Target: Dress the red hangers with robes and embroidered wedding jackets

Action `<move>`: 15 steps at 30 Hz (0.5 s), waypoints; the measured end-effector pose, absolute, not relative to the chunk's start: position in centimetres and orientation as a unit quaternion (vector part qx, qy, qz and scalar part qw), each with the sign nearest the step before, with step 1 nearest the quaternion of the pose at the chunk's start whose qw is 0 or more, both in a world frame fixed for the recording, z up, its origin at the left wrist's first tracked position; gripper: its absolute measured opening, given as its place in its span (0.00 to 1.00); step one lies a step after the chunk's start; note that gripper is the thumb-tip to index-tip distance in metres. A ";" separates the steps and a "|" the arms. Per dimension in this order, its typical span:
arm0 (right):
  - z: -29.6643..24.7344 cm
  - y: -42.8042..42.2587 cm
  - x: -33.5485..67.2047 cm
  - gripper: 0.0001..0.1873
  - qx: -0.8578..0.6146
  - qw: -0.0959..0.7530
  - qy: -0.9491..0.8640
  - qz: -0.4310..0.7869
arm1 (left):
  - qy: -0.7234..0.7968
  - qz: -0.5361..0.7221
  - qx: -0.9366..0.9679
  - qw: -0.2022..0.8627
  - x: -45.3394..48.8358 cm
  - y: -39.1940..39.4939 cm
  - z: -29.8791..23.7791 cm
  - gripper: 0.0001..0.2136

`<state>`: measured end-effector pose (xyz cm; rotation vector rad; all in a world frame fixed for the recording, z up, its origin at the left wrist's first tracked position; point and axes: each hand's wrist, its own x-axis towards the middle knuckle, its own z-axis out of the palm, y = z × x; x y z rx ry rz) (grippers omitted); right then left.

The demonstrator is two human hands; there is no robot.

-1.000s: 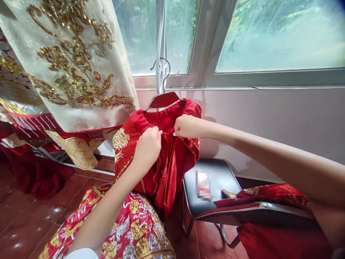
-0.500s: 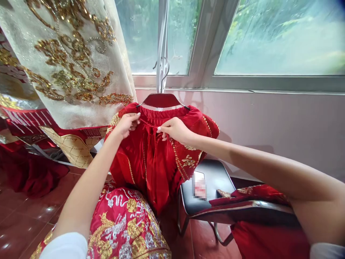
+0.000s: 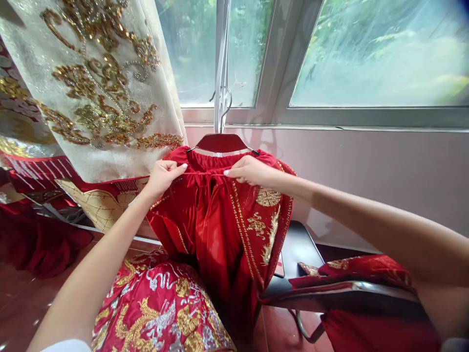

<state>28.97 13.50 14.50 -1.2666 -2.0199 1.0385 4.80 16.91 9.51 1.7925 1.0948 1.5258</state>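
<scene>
By the window, left hand (image 3: 164, 177) and right hand (image 3: 249, 171) pinch a red skirt (image 3: 216, 234) at its waist.
Fingertips closed, both hands stretch a thin red cord (image 3: 205, 173) across the gathered waistband, while an embroidered red garment (image 3: 161, 308) lies just below the skirt's hem – gold and silver on red. The skirt hangs from a red hanger (image 3: 221, 143) hooked at the window frame (image 3: 234, 115). To the right, red cloth (image 3: 366, 274) drapes over a black chair (image 3: 302, 249); to the left, a cream beaded panel (image 3: 98, 93) hangs beside the skirt.
</scene>
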 end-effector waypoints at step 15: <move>16.2 14.9 31.0 0.11 -0.428 -0.009 -0.826 0.366 | 0.307 0.629 0.612 0.369 4.5 15.8 9.2 0.10</move>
